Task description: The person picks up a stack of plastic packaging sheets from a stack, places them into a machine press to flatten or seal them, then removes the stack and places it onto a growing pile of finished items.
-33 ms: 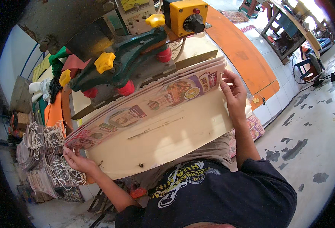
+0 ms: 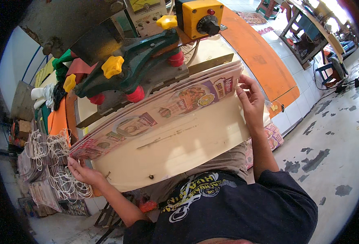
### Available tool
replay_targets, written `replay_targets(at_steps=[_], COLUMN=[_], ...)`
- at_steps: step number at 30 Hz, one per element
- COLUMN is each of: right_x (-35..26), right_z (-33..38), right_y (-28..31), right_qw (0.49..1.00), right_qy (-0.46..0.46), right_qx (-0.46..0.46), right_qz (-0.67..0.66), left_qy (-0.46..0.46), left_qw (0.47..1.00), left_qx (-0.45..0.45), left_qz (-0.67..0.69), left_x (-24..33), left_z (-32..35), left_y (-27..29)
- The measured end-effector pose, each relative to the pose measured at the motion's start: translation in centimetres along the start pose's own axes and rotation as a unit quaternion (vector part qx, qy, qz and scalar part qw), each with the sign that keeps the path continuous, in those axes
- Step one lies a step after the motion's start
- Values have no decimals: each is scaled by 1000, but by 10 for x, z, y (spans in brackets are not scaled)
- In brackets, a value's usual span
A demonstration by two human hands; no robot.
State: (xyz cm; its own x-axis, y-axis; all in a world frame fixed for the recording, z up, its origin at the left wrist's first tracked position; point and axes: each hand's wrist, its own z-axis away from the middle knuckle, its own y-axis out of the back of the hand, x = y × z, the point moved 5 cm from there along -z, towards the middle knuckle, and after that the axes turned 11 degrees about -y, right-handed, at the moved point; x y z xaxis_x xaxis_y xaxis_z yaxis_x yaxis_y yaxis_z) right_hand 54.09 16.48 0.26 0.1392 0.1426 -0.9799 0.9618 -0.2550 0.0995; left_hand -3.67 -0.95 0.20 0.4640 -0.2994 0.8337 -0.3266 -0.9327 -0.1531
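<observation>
A thick stack of colourful printed sheets (image 2: pixel 159 112) lies along the far side of a cream work board (image 2: pixel 179 150), its back edge under the clamp bar of a green press (image 2: pixel 138 61). My left hand (image 2: pixel 84 173) grips the stack's left end, fingers curled round the corner. My right hand (image 2: pixel 250 101) holds the right end, with the fingers spread over the sheet edges and the thumb on the board side. The stack bows slightly between the two hands.
The press carries yellow knobs (image 2: pixel 112 67), red knobs (image 2: pixel 135 94) and a yellow control box (image 2: pixel 197 18). An orange panel (image 2: pixel 260 61) runs to the right. Bundles of white string loops (image 2: pixel 49 162) on more sheets sit at my left. Other printed sheets (image 2: pixel 271 136) lie by my right knee.
</observation>
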Motion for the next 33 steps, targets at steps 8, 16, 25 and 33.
replay_targets(at_steps=[8, 16, 25, 33], right_x=[7, 2, -19, 4], right_z=[1, -5, -20, -23], right_y=[6, 12, 12, 15], right_qw=[998, 995, 997, 999], right_qy=[-33, -25, -2, -30], right_qx=[-29, -90, -82, -14], right_qz=[-42, 20, -6, 39], left_qy=[15, 95, 51, 4], left_qw=[996, 985, 975, 992], left_qx=[-12, -26, -113, -115], left_qz=[84, 140, 186, 59], left_x=[12, 10, 19, 23], left_z=[4, 7, -7, -6], left_y=[-9, -19, -17, -32])
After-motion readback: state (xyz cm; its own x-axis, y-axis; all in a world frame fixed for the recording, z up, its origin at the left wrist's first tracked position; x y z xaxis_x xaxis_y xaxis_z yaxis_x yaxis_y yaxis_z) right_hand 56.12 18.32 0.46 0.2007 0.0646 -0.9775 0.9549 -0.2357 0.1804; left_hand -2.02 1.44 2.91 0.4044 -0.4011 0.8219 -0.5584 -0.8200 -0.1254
